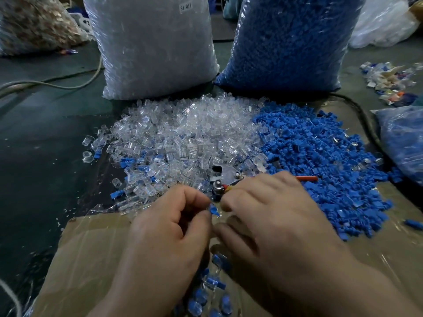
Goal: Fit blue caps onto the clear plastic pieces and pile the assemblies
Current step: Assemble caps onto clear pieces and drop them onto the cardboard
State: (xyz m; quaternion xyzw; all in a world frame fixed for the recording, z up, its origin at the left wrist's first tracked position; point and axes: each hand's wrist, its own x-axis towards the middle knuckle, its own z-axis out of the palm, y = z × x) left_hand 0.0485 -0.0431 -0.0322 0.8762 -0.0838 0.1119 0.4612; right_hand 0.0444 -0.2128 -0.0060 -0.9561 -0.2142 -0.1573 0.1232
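Observation:
My left hand [169, 227] and my right hand [270, 216] meet fingertip to fingertip over the cardboard. A blue cap [214, 210] shows between them, pinched by my left fingers. My right fingers curl toward it, and what they hold is hidden. Beyond the hands lies a heap of clear plastic pieces [183, 138]. To its right spreads a heap of blue caps [320, 156]. Between my wrists, near the bottom edge, lie several finished assemblies [212, 291], clear with blue caps.
A flattened cardboard sheet [87, 259] covers the floor under my hands. A tall bag of clear pieces [155, 46] and a tall bag of blue caps [288, 42] stand behind the heaps. A small metal tool with a red handle [306, 178] lies just past my right hand.

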